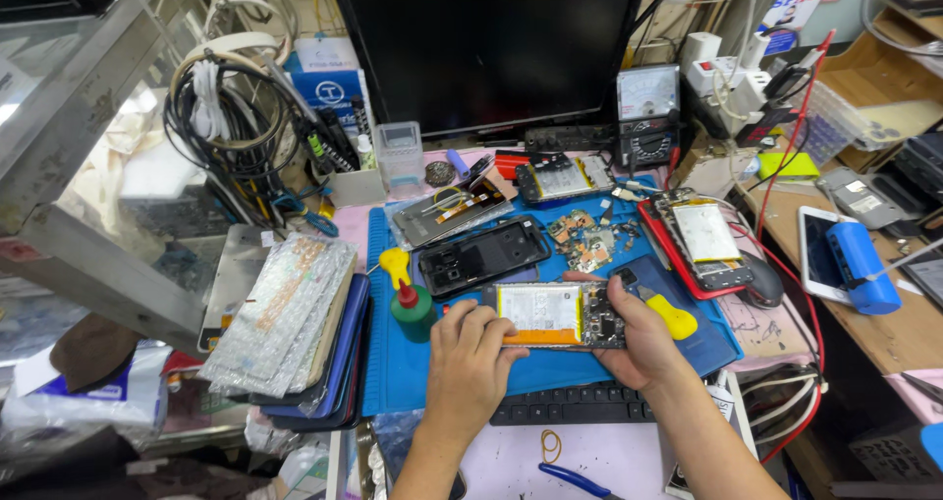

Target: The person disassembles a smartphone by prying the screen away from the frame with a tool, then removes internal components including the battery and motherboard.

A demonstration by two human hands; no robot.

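At lower centre, the opened phone (562, 315) lay long axis left to right, left hand (471, 355) clasping its left end, right hand (638, 338) its right.

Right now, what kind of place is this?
Probably a phone repair bench. Both hands, left hand and right hand, hold an opened phone with exposed battery and circuit board over a blue work mat; an analogue multimeter stands behind.
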